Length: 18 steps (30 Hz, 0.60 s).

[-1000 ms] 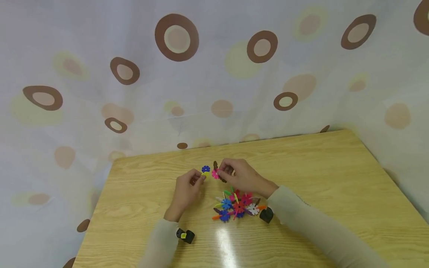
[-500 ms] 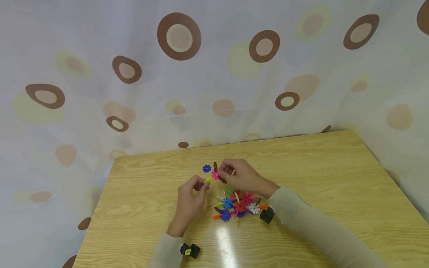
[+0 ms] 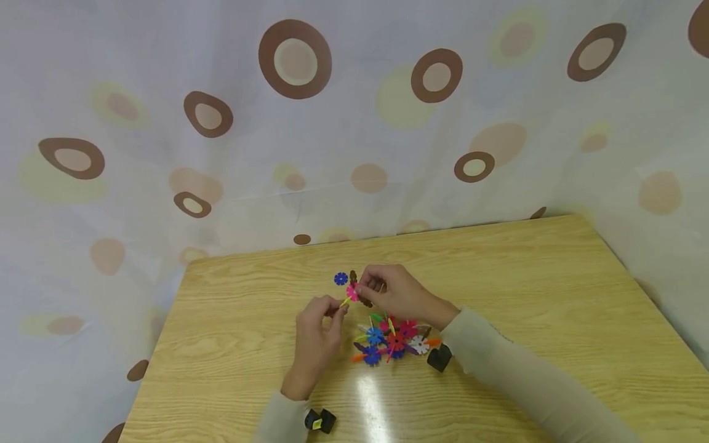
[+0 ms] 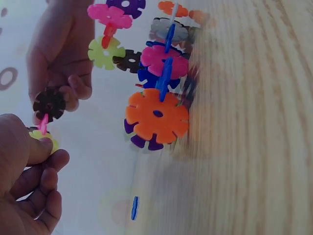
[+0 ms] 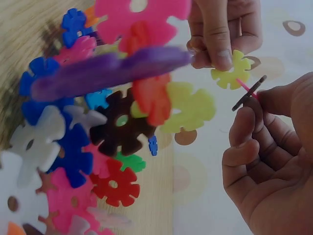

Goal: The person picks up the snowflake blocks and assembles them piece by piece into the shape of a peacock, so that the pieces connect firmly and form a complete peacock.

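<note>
Between thumb and fingers, my left hand pinches a yellow notched flower disc. My right hand grips a small joined piece: a pink flower disc with brown flower discs on it. Seen edge-on in the right wrist view, the pink disc meets the yellow one at its rim. I cannot tell how deep they are slotted. Just beyond both hands a single blue flower disc lies on the table. My right fingers hide part of the pink and brown discs.
Nearer me, below the right hand, stands a cluster of joined flower discs in many colours, with pieces sticking out sideways and upward. The wooden table ends at a patterned cloth behind and on the right.
My left hand has moved slightly nearer me and to the right, bringing the yellow disc from beside the blue disc to the pink one. The right hand has barely moved.
</note>
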Motion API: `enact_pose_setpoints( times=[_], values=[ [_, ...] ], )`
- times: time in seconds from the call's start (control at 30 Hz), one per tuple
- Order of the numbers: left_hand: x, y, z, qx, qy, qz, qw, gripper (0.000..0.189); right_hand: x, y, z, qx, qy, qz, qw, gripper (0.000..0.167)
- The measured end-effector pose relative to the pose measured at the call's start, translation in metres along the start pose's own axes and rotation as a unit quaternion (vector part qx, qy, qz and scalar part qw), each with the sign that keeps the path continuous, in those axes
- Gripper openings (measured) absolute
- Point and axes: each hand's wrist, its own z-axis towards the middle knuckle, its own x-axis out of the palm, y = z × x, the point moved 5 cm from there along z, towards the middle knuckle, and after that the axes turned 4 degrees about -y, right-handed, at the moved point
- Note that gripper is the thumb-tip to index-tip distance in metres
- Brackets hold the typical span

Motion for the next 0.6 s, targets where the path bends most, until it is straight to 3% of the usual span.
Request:
enact_pose_setpoints(
  times=[0.17, 0.3, 0.43, 0.6],
  values=[
    [0.003, -0.005, -0.004, 0.041, -0.028, 0.030, 0.9983, 0.020, 0.001, -0.003, 0.000, 0.012, 0.005, -0.001, 0.9999, 0.014],
    [0.006, -0.009, -0.006, 0.056, -0.032, 0.046, 0.9969, 0.022, 0.001, -0.006, -0.001, 0.018, 0.009, -0.001, 0.9998, 0.016],
    [0.008, -0.009, -0.004, 0.028, -0.010, 0.045, 0.9985, 0.020, -0.001, -0.003, 0.000, 0.011, 0.013, -0.005, 0.9998, 0.014],
    [0.011, -0.007, -0.001, -0.032, 0.044, 0.044, 0.9976, 0.023, -0.002, -0.001, 0.002, 0.000, 0.008, -0.018, 0.9998, 0.011]
  ],
)
